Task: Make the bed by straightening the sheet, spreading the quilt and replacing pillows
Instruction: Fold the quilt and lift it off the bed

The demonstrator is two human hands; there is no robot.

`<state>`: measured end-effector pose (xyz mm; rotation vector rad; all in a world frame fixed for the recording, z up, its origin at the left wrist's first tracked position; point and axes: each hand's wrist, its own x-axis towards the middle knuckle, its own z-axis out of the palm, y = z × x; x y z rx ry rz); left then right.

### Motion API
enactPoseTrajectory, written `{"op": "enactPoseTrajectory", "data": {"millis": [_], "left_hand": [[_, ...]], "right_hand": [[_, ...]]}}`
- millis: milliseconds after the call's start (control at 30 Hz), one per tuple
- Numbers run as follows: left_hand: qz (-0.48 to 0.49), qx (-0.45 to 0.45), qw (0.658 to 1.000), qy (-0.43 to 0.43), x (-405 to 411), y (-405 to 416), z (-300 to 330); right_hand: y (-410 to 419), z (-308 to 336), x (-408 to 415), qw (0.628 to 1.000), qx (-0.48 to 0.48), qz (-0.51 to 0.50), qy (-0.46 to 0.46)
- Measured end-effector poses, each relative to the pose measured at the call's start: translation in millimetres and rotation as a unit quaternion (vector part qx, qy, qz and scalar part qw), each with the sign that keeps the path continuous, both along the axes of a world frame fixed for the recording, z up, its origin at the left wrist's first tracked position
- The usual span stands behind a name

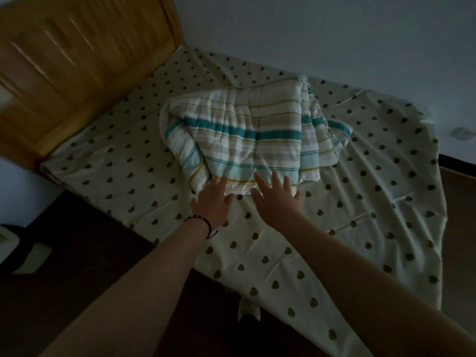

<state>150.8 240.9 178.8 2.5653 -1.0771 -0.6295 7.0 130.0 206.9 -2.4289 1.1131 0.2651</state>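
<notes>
A folded striped quilt (247,136), white with teal and beige bands, lies in the middle of the bed. Under it spreads a cream sheet (360,202) printed with dark hearts, wrinkled toward the right and near edges. My left hand (213,199), with a beaded bracelet at the wrist, reaches forward with straight fingers touching the quilt's near edge. My right hand (277,199) is beside it, fingers spread, fingertips at the same near edge of the quilt. Neither hand grips anything. No pillow is in view.
A wooden headboard (77,73) stands at the left end of the bed. A pale wall (334,34) runs along the far side. Dark floor (77,253) lies in front of the bed, with a pale object (31,256) at the left.
</notes>
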Motion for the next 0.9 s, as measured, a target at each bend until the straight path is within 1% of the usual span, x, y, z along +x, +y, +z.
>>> {"op": "enactPoseTrajectory", "data": {"millis": [100, 133, 167, 267, 300, 367, 434, 500, 634, 734, 901], "left_hand": [[0.008, 0.029, 0.999, -0.025, 50, -18, -14], [0.015, 0.034, 0.999, -0.02, 68, -23, -20], [0.025, 0.033, 0.999, -0.003, 81, -26, -23], [0.039, -0.016, 0.995, 0.09, 124, -41, -39], [0.035, -0.023, 0.994, 0.1, 136, -47, -41], [0.017, -0.025, 0.996, 0.087, 163, -61, -48], [0.008, -0.008, 0.996, 0.089, 185, -76, -53], [0.004, 0.02, 0.994, 0.109, 209, -94, -60], [-0.02, 0.092, 0.986, 0.138, 260, -131, -79], [-0.059, 0.123, 0.982, 0.134, 293, -150, -80], [-0.091, 0.137, 0.98, 0.113, 340, -164, -70]], "right_hand": [[-27, -21, 41, 1.0, 0.001, -0.009, 0.023], [-36, -29, 57, 0.999, 0.001, -0.008, 0.033], [-42, -35, 69, 0.999, 0.0, -0.007, 0.045], [-59, -51, 102, 0.997, -0.012, -0.014, 0.077], [-64, -55, 112, 0.996, -0.013, -0.016, 0.085], [-73, -64, 131, 0.995, -0.008, -0.026, 0.096], [-82, -69, 150, 0.994, 0.0, -0.042, 0.1], [-92, -74, 171, 0.993, 0.014, -0.062, 0.1], [-117, -86, 219, 0.982, 0.06, -0.154, 0.095], [-131, -85, 256, 0.973, 0.065, -0.198, 0.096], [-134, -76, 312, 0.973, 0.056, -0.212, 0.079]]}}
